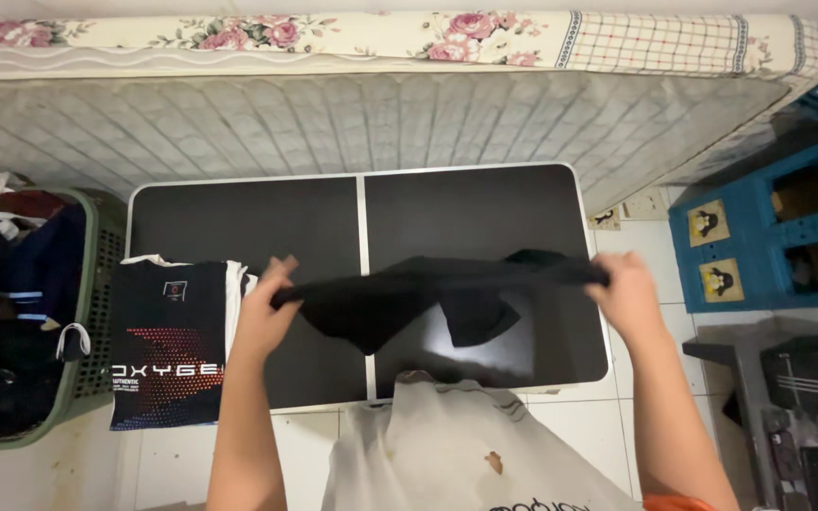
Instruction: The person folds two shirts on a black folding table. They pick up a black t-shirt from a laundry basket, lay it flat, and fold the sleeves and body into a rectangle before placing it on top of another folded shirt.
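A black garment (400, 298) is stretched in the air above a black folding table (466, 213). My left hand (267, 308) grips its left end and my right hand (629, 289) grips its right end. The cloth sags in the middle, with loose folds hanging toward the tabletop. A folded dark shirt (168, 345) with a red and white print lies on the table's left edge, just left of my left hand.
A green laundry basket (97, 312) full of clothes stands at the left. An upright mattress (352, 123) leans behind the table. Blue plastic crates (778, 227) stand at the right, with dark items (797, 397) on the floor below them.
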